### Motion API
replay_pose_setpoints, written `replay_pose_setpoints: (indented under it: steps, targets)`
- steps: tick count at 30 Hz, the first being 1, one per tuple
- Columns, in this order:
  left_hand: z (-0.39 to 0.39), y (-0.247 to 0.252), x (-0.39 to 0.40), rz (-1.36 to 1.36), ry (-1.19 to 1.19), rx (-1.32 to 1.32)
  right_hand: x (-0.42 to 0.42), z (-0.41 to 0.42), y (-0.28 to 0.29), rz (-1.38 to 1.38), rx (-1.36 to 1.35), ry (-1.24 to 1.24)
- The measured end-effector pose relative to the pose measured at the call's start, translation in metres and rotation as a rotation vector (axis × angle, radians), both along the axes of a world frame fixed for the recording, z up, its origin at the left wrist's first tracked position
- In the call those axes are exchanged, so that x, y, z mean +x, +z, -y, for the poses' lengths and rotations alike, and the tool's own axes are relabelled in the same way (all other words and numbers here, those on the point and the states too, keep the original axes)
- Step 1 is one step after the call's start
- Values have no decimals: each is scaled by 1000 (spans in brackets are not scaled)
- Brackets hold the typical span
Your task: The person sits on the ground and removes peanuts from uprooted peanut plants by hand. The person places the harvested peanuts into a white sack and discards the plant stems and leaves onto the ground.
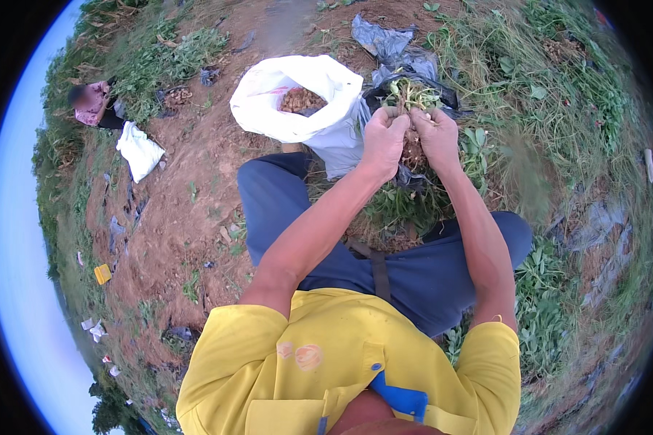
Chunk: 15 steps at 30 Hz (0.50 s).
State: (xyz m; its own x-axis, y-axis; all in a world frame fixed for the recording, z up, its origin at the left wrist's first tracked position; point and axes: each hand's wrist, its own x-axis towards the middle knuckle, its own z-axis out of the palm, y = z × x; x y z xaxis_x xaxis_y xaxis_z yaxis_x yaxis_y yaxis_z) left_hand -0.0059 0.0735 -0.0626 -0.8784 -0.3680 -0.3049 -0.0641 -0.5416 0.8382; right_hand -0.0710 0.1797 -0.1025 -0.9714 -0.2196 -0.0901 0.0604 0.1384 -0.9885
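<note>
Both hands meet on a small bunch of peanut plants, with leafy stems above the fingers and roots with pods hanging below. My left hand grips the bunch from the left side. From the right, my right hand pinches the same bunch, its fingers close to the left ones. Just left of the hands stands an open white woven sack, which holds brown peanut pods. Dark plastic sheeting lies behind the hands. Part of the roots is hidden by the fingers.
Pulled green plants lie between my bent legs, and more cover the ground at right. Torn plastic film lies beyond the sack. At far left a person sits near a white sack. A yellow container rests on the soil.
</note>
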Motion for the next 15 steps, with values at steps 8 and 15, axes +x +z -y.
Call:
replay_pose_setpoints:
  steps: [8,15]
  targets:
    - [-17,12,-1,-133,-93,-223,-23,2,22,317,-422,-231]
    - [-7,-8,-3,-157,44,-307,-18,11,24,219,-341,-124]
